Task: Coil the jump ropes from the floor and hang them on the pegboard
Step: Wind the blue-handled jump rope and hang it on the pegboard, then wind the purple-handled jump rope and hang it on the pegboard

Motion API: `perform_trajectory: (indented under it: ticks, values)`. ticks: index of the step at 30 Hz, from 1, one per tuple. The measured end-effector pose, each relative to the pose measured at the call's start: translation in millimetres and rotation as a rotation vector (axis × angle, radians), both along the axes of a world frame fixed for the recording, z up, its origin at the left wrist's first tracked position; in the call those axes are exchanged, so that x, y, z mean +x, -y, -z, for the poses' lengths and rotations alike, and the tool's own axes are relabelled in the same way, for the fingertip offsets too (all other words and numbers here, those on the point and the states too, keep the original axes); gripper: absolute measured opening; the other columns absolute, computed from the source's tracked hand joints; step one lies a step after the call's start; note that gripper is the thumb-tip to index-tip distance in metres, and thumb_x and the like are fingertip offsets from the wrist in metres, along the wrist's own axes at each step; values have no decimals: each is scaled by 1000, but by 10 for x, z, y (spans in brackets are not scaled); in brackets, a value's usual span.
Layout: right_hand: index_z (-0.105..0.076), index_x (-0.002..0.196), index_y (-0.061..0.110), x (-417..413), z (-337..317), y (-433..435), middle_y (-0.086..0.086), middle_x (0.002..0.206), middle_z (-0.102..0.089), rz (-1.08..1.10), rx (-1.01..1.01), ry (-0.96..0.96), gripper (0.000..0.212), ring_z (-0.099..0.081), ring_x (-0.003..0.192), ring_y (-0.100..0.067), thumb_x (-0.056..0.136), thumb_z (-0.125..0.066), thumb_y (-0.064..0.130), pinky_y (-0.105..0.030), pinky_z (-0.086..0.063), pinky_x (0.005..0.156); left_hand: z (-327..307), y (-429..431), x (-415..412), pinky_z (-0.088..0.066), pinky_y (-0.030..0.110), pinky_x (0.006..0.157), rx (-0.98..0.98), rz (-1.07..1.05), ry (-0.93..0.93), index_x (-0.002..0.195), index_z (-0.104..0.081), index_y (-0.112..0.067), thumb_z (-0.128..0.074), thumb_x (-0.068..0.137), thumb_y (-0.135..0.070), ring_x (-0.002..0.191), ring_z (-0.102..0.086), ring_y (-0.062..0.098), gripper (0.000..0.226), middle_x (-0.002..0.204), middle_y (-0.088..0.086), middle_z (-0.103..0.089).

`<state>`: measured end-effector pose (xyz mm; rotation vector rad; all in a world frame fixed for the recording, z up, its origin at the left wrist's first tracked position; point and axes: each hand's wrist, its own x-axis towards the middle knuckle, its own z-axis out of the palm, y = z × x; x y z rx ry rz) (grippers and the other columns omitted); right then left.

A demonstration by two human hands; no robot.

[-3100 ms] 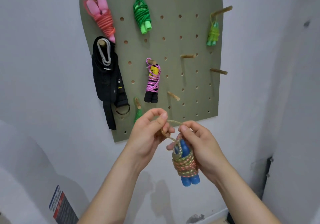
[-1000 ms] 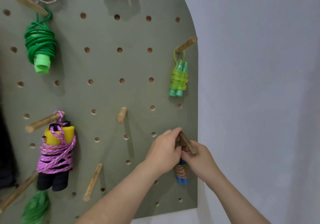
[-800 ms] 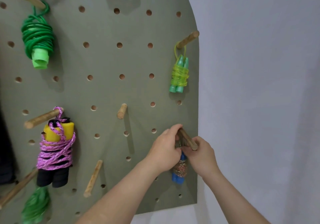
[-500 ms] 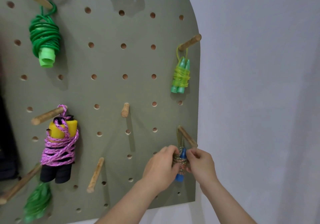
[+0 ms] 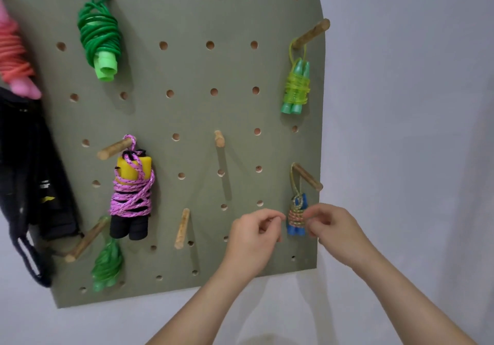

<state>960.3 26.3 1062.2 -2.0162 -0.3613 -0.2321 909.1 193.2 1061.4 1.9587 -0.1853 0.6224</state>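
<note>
1. White wall (image 5: 401, 104) fills the view, and on it hangs a green pegboard (image 5: 187, 72) with lots of holes and wooden pegs.
2. My rope is the blue-handled jump rope (image 5: 296, 217). It is wound into a small, tight bundle. It hangs by its loop from a peg (image 5: 307, 177) near the pegboard's lower right corner.
3. The loop sits at the board end of that peg, far from the tip. I think that keeps it from sliding off.
4. My left hand (image 5: 254, 237) is just beside the bundle, with a tiny gap. Its fingers are loosely curled and hold nothing.
5. My right hand (image 5: 334, 227) is on the bundle's other side. Its fingertips reach the cord, but I cannot tell if they pinch it or only touch it.
6. I think the hands sit on both sides to steady the bundle and check that it hangs well.
7. Higher on the pegboard's right edge hangs a yellow-green rope (image 5: 296, 88). A pink rope (image 5: 132, 192) hangs at the lower left and a green rope (image 5: 100, 37) at the upper left. Each is wrapped round its handles with one loop over a peg, so the cords do not tangle.
8. Two bare pegs (image 5: 181, 228) wait near the pegboard's middle, so there is room for more.
9. The floor is out of view, so I cannot tell if any ropes are left there.
</note>
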Motion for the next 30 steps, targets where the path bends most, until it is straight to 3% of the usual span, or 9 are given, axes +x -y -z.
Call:
perform_trajectory:
  ticks: [6,10,16,20,23,25,28,30]
  values:
    - [-67,83,24,-572,-97,-228,1,76,-69,-174,-224,-35,19,-69,72,-16,90,-56,11,-30,-55,74,97,-375,-684,-43,22,56,-61,76,-130,84,-71,-21,-55,91,-4,50,-52,7,25,55,-2,-59]
    - [-66,92,25,-999,48,-558,7,80,-68,-239,-507,-64,15,-66,73,-8,92,-52,20,-30,-53,71,387,-723,-1219,-45,18,57,-5,67,-233,85,-71,-33,-52,92,-9,62,-55,4,31,69,-11,-65]
    - [-65,96,29,-1713,656,-1123,16,80,-61,-324,-734,-158,17,-57,70,-2,95,-49,29,-22,-48,66,1106,-1419,-2086,-38,6,65,126,32,-319,79,-70,-32,-48,83,8,83,-60,-2,46,84,-13,-67]
    - [-62,93,27,-2221,1291,-1408,18,67,-54,-398,-847,-270,16,-48,59,4,96,-47,24,-13,-37,58,1743,-1864,-2596,-41,9,63,95,10,-458,83,-70,-32,-47,90,-3,77,-60,-1,38,77,-14,-68]
    - [-63,102,26,-2566,1919,-1534,18,69,-56,-441,-856,-405,16,-48,60,6,96,-49,25,-12,-36,60,2317,-2052,-2919,-44,16,56,37,-13,-579,86,-68,-34,-48,93,-10,59,-59,4,32,65,-8,-67]
    - [-63,103,25,-2785,2374,-1578,17,67,-56,-439,-816,-483,15,-48,57,6,95,-51,23,-10,-36,59,2710,-2110,-3110,-39,13,52,61,-13,-659,86,-65,-34,-51,93,-13,52,-55,1,26,58,-6,-63]
    - [-63,92,27,-3096,3078,-1553,9,70,-63,-376,-658,-680,14,-52,59,-4,93,-55,16,-19,-44,63,3295,-2121,-3342,-44,21,59,128,10,-760,84,-61,-41,-52,92,-14,57,-55,5,29,63,-7,-63]
    - [-63,86,29,-3312,3554,-1463,-10,77,-68,-274,-481,-864,21,-58,65,-18,91,-56,10,-30,-48,60,3706,-2066,-3481,-46,24,67,149,39,-829,85,-62,-42,-51,92,-12,69,-60,11,33,78,-7,-68]
